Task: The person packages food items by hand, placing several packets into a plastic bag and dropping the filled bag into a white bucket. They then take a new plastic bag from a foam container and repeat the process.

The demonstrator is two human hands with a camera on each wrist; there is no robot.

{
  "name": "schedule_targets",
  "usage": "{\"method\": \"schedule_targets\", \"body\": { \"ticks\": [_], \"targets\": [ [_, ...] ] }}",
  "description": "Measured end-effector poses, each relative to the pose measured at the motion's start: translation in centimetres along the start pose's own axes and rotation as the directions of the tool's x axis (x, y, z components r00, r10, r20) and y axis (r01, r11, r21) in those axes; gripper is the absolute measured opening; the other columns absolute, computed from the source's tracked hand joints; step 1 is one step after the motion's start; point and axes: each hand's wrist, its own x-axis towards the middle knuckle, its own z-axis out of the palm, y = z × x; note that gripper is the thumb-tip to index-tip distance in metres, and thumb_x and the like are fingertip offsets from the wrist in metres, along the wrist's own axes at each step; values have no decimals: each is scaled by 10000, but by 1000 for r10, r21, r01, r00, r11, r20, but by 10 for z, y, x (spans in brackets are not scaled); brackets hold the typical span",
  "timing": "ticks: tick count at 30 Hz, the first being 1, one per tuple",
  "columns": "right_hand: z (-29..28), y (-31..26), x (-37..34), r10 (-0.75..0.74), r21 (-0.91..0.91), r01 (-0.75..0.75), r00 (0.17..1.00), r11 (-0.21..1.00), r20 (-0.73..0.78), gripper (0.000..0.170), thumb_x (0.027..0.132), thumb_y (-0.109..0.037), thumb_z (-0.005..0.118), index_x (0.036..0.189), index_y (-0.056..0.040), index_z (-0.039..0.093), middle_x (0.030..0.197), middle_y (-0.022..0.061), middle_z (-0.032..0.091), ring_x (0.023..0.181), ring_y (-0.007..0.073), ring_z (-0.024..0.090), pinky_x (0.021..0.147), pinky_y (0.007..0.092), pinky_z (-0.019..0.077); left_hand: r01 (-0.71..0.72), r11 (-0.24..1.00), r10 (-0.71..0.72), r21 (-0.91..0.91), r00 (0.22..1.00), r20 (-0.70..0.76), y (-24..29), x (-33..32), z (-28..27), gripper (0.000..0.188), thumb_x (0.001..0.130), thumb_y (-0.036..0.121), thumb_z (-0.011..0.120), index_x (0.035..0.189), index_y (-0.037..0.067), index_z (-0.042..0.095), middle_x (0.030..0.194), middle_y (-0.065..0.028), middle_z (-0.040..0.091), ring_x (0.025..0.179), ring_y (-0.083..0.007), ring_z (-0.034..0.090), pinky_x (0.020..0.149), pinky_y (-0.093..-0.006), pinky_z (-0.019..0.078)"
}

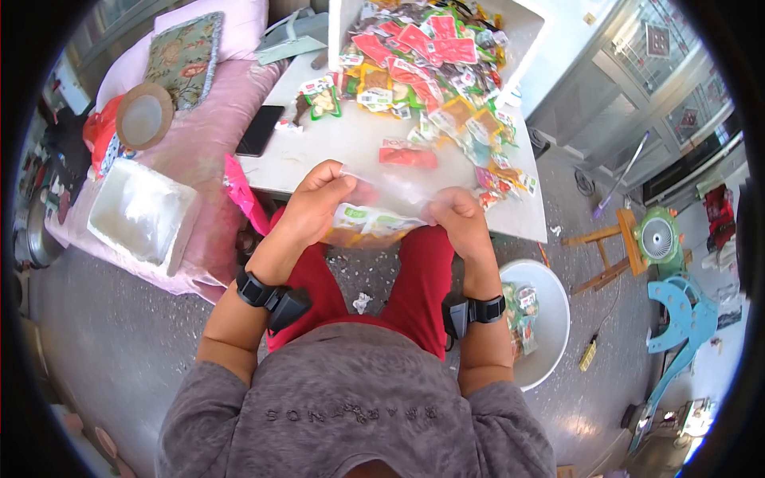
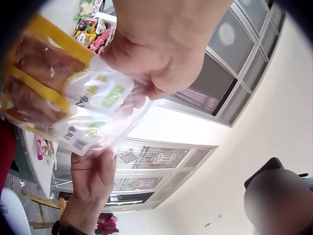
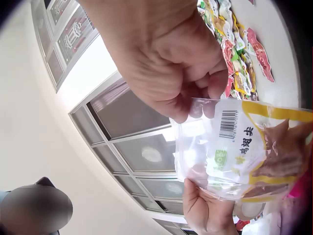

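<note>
Both hands pinch the top edge of a clear plastic bag (image 1: 370, 217) and stretch it between them above the lap. My left hand (image 1: 319, 199) grips one top corner, my right hand (image 1: 460, 219) the other. Inside lie yellow-edged packets with brown food, seen through the plastic in the left wrist view (image 2: 44, 66). A barcode and green label show on a packet (image 3: 274, 147) in the right wrist view. Just beyond the bag, a red packet (image 1: 408, 155) lies on the white table (image 1: 319, 155).
A white foam box (image 1: 518, 48) spills many colourful packets over the table's far side. A black phone (image 1: 260, 131) lies at the table's left edge. On the right, a white bucket (image 1: 558, 319) holds several packets. An empty foam box (image 1: 143, 211) rests on the pink-covered seat.
</note>
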Motion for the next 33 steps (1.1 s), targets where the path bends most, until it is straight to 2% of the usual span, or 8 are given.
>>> {"method": "schedule_targets", "body": {
  "ticks": [3, 12, 17, 22, 25, 29, 31, 33],
  "targets": [
    [-1, -6, -16, -74, -204, 67, 997, 977, -26, 49, 741, -63, 523, 732, -15, 518, 668, 23, 526, 620, 96, 482, 578, 225, 389, -37, 964, 42, 263, 999, -11, 0, -5, 10, 48, 804, 80, 435, 815, 36, 450, 795, -112, 565, 749, -186, 555, 687, -313, 440],
    [-4, -30, -67, -58, -644, 132, 989, 753, 135, 168, 683, -159, 529, 776, -20, 514, 691, 137, 516, 657, 288, 513, 584, 343, 399, 25, 944, -123, 328, 952, 280, -19, -16, 26, 69, 813, 65, 416, 842, 12, 451, 841, -119, 553, 781, -169, 538, 692, -283, 433],
    [-2, -32, -81, 36, -720, 104, 984, 686, 176, 160, 693, -176, 480, 727, -20, 487, 667, 165, 510, 640, 336, 498, 579, 410, 375, 137, 906, -291, 399, 889, 354, -39, -18, 41, 54, 801, 56, 439, 818, 9, 460, 884, -84, 521, 775, -123, 497, 685, -255, 414],
    [-23, -43, -96, 87, -737, 38, 988, 675, 130, 152, 708, -171, 463, 708, -19, 477, 678, 166, 507, 654, 337, 495, 583, 414, 375, 72, 906, -264, 417, 867, 423, -61, -9, 51, 68, 796, 49, 440, 841, 4, 465, 918, -98, 517, 851, -143, 486, 759, -267, 385],
    [-56, -39, -119, 59, -826, 0, 997, 563, 41, 137, 721, -160, 475, 754, -30, 498, 690, 137, 502, 667, 297, 495, 590, 360, 390, 96, 870, -301, 483, 880, 367, -71, -2, 44, 97, 793, 56, 447, 872, 4, 471, 932, -98, 516, 884, -151, 479, 790, -274, 368],
    [-112, -50, -176, -31, -754, -135, 979, 642, -202, 107, 720, -105, 522, 796, -34, 547, 720, 47, 537, 666, 184, 511, 628, 290, 409, 221, 789, -415, 574, 880, 232, -85, 3, 15, 124, 795, 82, 435, 885, 13, 484, 899, -73, 523, 842, -126, 479, 754, -249, 374],
    [-142, -45, -207, 253, -385, -459, 841, 801, -477, 59, 721, -75, 526, 757, -38, 553, 704, 24, 537, 670, 125, 501, 615, 260, 400, 288, 732, -469, 617, 871, 149, -96, 1, -6, 119, 793, 97, 428, 863, 24, 491, 860, -52, 525, 783, -104, 471, 705, -231, 379],
    [-164, -43, -234, 262, -369, -539, 768, 757, -584, 54, 722, -82, 513, 735, -43, 548, 688, -3, 528, 664, 84, 476, 596, 230, 389, 399, 685, -533, 610, 845, 45, -105, -3, -25, 110, 791, 104, 434, 852, 32, 491, 845, -47, 526, 775, -100, 473, 695, -226, 381]
  ]
}}
